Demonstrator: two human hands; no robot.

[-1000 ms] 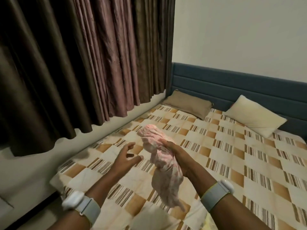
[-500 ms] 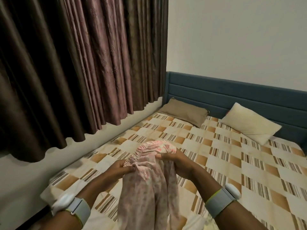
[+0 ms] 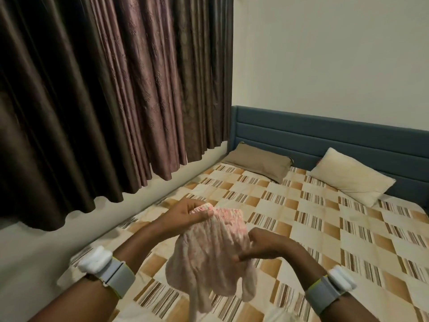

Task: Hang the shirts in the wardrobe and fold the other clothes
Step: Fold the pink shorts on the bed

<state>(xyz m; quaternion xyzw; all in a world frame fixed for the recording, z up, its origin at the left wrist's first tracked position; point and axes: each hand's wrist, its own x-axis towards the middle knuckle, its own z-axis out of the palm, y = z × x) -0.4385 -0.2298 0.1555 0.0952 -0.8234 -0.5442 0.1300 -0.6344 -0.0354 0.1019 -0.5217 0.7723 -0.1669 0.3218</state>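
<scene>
A small pink patterned garment (image 3: 210, 256) with a gathered elastic edge hangs in the air above the bed. My left hand (image 3: 185, 213) pinches its upper left edge between thumb and fingers. My right hand (image 3: 262, 246) grips the garment's right side lower down, fingers curled into the cloth. The lower part of the garment droops between my forearms, which hide some of it.
The bed (image 3: 325, 228) has a brown and cream checked sheet. A brown pillow (image 3: 260, 162) and a cream pillow (image 3: 350, 180) lie against the blue headboard (image 3: 325, 133). Dark curtains (image 3: 104, 89) hang along the left wall.
My left hand took hold of the garment, which hung from my right hand alone a second ago. Since then my left hand has risen and my right hand has dropped down the cloth.
</scene>
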